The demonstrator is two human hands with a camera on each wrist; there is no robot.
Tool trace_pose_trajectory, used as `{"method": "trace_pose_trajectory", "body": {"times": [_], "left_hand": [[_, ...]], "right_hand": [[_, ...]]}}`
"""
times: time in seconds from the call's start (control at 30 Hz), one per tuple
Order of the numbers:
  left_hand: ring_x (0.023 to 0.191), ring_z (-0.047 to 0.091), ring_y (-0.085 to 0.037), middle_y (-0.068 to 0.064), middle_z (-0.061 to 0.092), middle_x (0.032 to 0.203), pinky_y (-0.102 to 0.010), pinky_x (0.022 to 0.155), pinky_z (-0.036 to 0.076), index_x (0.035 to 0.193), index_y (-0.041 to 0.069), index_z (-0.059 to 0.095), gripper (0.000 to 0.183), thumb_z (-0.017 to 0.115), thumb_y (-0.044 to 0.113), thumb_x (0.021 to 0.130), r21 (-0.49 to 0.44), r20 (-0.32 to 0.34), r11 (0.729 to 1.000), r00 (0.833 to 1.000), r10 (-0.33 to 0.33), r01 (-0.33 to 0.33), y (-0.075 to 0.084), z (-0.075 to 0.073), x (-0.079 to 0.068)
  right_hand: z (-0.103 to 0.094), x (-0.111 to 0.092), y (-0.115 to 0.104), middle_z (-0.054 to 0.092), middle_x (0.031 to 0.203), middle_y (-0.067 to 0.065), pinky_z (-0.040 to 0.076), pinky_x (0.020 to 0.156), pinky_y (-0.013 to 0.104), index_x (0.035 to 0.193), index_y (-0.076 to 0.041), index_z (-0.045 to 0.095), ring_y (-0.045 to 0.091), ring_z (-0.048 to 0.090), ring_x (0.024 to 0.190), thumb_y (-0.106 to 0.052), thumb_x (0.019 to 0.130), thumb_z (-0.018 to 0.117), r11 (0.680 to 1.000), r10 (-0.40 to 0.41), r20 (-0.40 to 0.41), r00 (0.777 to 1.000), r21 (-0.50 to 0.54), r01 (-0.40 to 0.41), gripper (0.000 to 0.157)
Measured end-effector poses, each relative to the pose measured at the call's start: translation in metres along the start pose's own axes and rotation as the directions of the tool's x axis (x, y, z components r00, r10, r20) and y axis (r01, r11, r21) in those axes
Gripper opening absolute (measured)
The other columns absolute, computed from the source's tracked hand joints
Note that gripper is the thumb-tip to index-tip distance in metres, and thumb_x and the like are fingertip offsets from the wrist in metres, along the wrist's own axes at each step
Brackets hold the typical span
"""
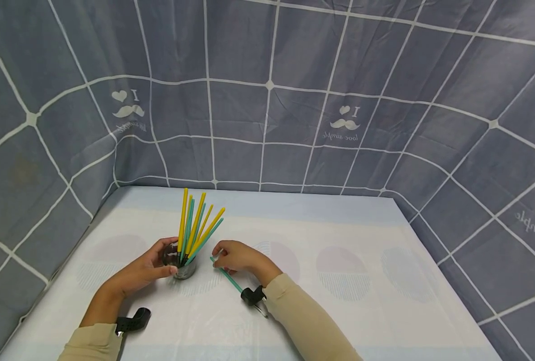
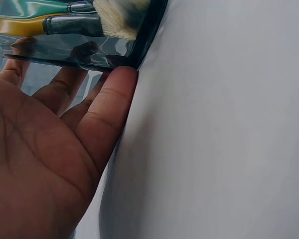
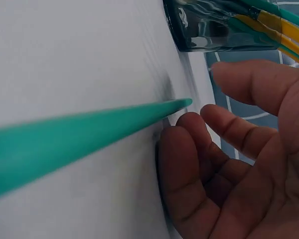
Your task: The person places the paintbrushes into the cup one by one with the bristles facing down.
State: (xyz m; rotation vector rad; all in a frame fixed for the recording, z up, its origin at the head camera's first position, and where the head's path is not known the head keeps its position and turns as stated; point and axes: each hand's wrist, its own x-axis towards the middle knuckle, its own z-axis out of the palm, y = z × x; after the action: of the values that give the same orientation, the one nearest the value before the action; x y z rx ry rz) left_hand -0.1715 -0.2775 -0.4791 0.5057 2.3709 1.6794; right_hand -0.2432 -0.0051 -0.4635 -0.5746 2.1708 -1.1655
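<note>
A clear glass (image 1: 185, 272) stands upright on the table, holding several paintbrushes (image 2: 74, 25) with yellow and green handles up and bristles at the bottom. My left hand (image 1: 142, 268) holds the glass from the left, thumb low at its base and the fingers behind it. To the right of the glass, my right hand (image 1: 238, 256) has loosely curled fingers, with the thumb (image 3: 254, 82) apart from them. A single green paintbrush (image 3: 99, 124) slants beneath that hand and wrist, its handle tip right at the fingertips. Part of this brush is hidden behind the wrist camera.
A white table (image 1: 362, 326) with pale printed circles carries the glass. Grey curtain (image 1: 240, 115) with white grid lines surrounds it at the back and sides. Black wrist cameras sit on both forearms, the right one (image 1: 251, 296) overlapping the loose green brush in the head view.
</note>
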Motion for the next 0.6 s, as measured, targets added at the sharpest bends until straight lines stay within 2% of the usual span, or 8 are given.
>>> {"method": "trace_pose_trajectory", "body": {"times": [0.23,0.4,0.5,0.6], "left_hand": [[0.128,0.042,-0.039,-0.028,0.043,0.141,-0.019,0.093,0.04,0.149,0.001,0.025,0.07,0.067,0.009,0.094,0.025,0.003,1.0,1.0,-0.006,0.006,0.0018,0.0014,-0.0002],[0.13,0.039,-0.046,-0.029,0.04,0.143,-0.018,0.093,0.039,0.149,0.001,0.026,0.069,0.067,0.009,0.093,0.022,-0.002,1.0,1.0,-0.002,0.002,0.0017,0.0018,0.0002],[0.13,0.039,-0.043,-0.029,0.039,0.144,-0.017,0.094,0.038,0.149,0.001,0.026,0.069,0.067,0.009,0.094,0.029,-0.006,1.0,1.0,0.002,-0.002,0.002,0.0018,-0.0006],[0.129,0.043,-0.022,-0.029,0.037,0.145,-0.015,0.095,0.037,0.149,0.002,0.026,0.068,0.066,0.009,0.094,0.024,-0.004,1.0,1.0,0.013,-0.013,0.0021,0.0018,-0.0008]], "right_hand": [[0.002,0.0031,0.0,0.051,0.067,0.002,0.043,0.054,0.026,0.108,-0.011,0.062,0.015,0.045,0.052,-0.005,0.091,0.07,0.997,0.001,0.011,1.0,-0.075,0.0,0.019],[0.0025,0.0021,-0.0034,0.053,0.069,0.002,0.044,0.054,0.026,0.107,-0.012,0.063,0.015,0.046,0.051,-0.005,0.091,0.071,0.991,0.002,-0.006,1.0,-0.137,-0.003,0.019],[0.0044,0.0018,-0.0061,0.053,0.069,0.001,0.044,0.053,0.025,0.107,-0.012,0.064,0.014,0.047,0.05,-0.006,0.09,0.071,0.977,-0.008,-0.018,1.0,-0.214,0.003,0.019],[0.0072,0.0025,-0.0072,0.052,0.067,0.0,0.042,0.053,0.024,0.106,-0.014,0.065,0.013,0.047,0.049,-0.005,0.09,0.071,0.958,-0.011,-0.044,0.999,-0.286,-0.002,0.02]]}}
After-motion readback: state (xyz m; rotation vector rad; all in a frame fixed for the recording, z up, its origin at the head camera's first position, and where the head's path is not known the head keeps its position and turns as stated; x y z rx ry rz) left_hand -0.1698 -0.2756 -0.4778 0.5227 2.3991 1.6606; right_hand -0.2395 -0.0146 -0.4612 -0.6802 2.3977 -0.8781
